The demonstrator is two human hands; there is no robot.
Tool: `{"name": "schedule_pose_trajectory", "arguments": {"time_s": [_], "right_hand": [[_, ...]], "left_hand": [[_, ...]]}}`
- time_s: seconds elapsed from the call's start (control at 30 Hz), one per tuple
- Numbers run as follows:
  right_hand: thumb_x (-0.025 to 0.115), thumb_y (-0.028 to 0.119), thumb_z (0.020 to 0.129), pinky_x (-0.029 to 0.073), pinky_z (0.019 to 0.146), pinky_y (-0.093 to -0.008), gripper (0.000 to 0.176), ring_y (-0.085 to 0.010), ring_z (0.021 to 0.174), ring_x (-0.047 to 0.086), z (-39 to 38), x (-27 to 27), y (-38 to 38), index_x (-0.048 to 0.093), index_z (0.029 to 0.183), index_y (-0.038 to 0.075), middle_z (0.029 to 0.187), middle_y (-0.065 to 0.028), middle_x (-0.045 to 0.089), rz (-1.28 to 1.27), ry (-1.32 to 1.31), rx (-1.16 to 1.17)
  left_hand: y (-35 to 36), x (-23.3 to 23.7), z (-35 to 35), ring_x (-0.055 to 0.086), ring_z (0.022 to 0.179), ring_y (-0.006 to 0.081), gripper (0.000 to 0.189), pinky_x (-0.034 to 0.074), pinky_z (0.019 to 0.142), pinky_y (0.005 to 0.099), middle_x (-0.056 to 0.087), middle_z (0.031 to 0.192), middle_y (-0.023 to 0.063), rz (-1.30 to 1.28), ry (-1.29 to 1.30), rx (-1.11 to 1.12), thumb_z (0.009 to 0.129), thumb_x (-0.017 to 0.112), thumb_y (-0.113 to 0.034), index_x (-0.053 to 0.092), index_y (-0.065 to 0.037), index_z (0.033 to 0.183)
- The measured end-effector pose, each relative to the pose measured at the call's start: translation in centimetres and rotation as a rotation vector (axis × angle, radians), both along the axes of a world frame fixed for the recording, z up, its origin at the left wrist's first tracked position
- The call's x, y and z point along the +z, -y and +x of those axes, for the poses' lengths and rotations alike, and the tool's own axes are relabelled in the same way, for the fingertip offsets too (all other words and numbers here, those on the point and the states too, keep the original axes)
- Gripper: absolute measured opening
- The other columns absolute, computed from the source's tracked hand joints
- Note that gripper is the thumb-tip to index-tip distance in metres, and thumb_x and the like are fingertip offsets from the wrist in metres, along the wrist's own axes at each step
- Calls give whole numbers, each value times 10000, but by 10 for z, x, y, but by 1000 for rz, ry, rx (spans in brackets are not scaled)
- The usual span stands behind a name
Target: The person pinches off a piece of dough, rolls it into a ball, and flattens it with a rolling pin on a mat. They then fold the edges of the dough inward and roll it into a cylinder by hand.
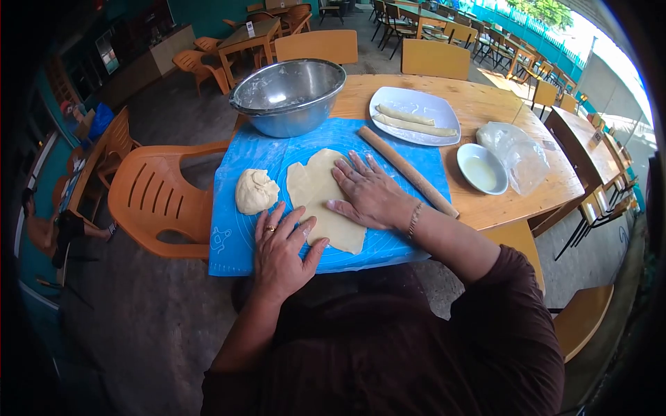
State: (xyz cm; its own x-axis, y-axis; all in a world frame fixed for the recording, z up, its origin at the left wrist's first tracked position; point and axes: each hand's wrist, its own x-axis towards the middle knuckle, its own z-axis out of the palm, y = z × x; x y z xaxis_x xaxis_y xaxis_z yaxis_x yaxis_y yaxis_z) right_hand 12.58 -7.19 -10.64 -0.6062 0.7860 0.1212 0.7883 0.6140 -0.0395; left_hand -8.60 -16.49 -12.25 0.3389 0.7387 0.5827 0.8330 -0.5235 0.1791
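A flat, rolled-out sheet of dough [310,182] lies on a blue pastry mat [243,149]. My right hand [371,191] rests with spread fingers on the sheet's right side. At its lower left edge, my left hand [284,249] touches the sheet, fingers apart, a ring on one of them. Just above the left hand sits a rounded lump of dough [255,191]. To the right of my right hand, a wooden rolling pin [406,170] lies slanted across the mat's edge.
A large metal bowl [290,97] stands at the back left. Behind the rolling pin is a white plate [437,111] with rolled dough strips. On the right are a small bowl [482,168] of pale liquid and a plastic bag [524,159]. An orange chair [156,197] stands left.
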Motion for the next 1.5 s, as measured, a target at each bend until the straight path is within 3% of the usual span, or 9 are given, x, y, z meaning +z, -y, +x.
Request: {"name": "schedule_pose_trajectory", "arguments": {"time_s": [0.37,0.43,0.57,0.67,0.8,1.13,1.33,1.37,1.5], "right_hand": [[363,471,1022,251,1164,-499,614,-383,1398,357,5,12,13,525,1338,-30,1443,-226,461,-31,-109,141],[506,343,1002,423,1045,-441,434,-361,1213,562,36,39,42,653,1154,-36,1236,-221,628,-496,-264,123],[608,258,954,511,767,-350,312,-225,787,654,140,79,76,698,996,-38,867,-161,693,-184,-721,-173],[550,196,988,504,724,-282,306,-132,757,621,241,81,70,688,943,-73,834,-92,694,-9,-1035,-443],[529,79,873,528,676,-295,238,-180,706,643,328,68,54,703,943,-67,838,-133,697,-97,-745,-921],[576,45,866,512,868,-349,190,-248,928,646,398,-51,-82,671,1027,13,971,-125,698,451,-491,-448],[551,148,861,541,676,-369,166,-247,727,677,356,11,-108,704,833,92,806,-80,717,284,683,-399],[542,195,854,548,744,-406,229,-312,852,696,312,55,-67,732,876,70,914,-146,721,58,174,-606],[512,185,857,527,632,-392,223,-284,734,685,309,36,-76,715,811,105,821,-143,708,253,556,-515]], "left_hand": [[1,0,0,508,1241,385,397,293,1099,509,628,1235,157,-34,-23,11,864,664,-335,697,-23,1108],[2,1,1,508,1244,384,395,292,1101,509,625,1240,157,-42,-26,9,864,663,-328,697,-19,1108],[1,-1,1,508,1245,388,425,288,1106,511,619,1249,163,-37,-59,4,867,658,-313,660,1,1154],[0,-1,1,517,1233,395,455,302,1097,516,617,1247,176,-27,-77,6,865,657,-315,628,10,1182],[-1,-1,3,529,1216,401,448,324,1083,519,613,1245,185,-36,-72,14,858,662,-315,634,20,1153],[-1,0,7,554,1180,384,449,360,1063,490,608,1239,189,-52,-44,28,847,673,-303,634,34,1141],[0,-1,9,560,1170,380,445,376,1049,487,612,1217,182,-45,-18,46,844,677,-308,647,37,1124],[0,-1,9,560,1170,380,445,376,1049,487,612,1217,182,-45,-15,59,844,677,-308,647,37,1124],[0,-1,9,563,1165,383,447,383,1042,490,611,1214,181,-42,-10,52,847,674,-317,649,39,1117]]}}
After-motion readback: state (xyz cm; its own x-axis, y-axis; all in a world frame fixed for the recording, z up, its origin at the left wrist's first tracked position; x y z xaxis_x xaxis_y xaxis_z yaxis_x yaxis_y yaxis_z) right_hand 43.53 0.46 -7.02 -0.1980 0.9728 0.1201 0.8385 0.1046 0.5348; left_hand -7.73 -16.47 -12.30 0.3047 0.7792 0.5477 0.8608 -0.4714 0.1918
